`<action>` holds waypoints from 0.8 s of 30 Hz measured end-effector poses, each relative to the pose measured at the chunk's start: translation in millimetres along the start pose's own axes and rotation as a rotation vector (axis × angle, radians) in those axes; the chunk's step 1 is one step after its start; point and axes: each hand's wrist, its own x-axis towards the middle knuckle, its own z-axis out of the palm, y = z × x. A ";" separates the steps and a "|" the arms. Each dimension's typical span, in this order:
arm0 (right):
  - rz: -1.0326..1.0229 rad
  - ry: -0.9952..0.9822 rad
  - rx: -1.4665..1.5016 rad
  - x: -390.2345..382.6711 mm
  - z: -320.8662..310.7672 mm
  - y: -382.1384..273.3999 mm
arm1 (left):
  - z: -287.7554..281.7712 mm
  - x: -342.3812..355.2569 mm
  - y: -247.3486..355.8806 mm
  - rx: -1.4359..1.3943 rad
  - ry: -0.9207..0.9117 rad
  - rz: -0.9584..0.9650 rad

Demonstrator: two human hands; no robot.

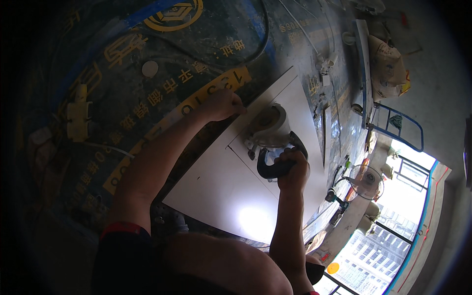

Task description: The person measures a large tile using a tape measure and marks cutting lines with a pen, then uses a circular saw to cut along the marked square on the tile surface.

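A large white panel (206, 182) lies tilted across the middle, with thin dark lines drawn on it. On its upper half rests a handheld circular saw (275, 127) with a pale round guard and a dark loop handle. My right hand (293, 169) is wrapped round that handle. The saw's blade cannot be made out. At the panel's upper left edge, my left hand (223, 104) has its fingers curled, the fingertips touching the edge. My bent knee shows below the panel.
Dark printed sheeting (196, 51) covers the floor, with a black cable or hose (268, 29) across it. A cream plastic part (78, 115) lies left. At right are a blue-framed trolley (398, 128), a sack (388, 69), a fan (366, 181), a teal power tool (337, 199) and a bright window (373, 250).
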 end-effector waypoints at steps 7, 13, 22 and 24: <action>-0.006 0.013 -0.017 1.0 -5.5 3.3 | -0.2 0.3 0.6 0.009 -0.005 -0.015; -0.002 0.019 -0.025 -3.3 -4.0 5.0 | -2.6 -1.6 3.1 -0.011 -0.021 -0.019; -0.005 0.054 -0.015 -11.8 1.2 5.3 | -2.3 -0.7 4.5 -0.003 -0.035 -0.031; -0.003 0.061 -0.030 -12.5 1.6 6.2 | -0.5 -0.3 0.6 -0.027 -0.019 -0.024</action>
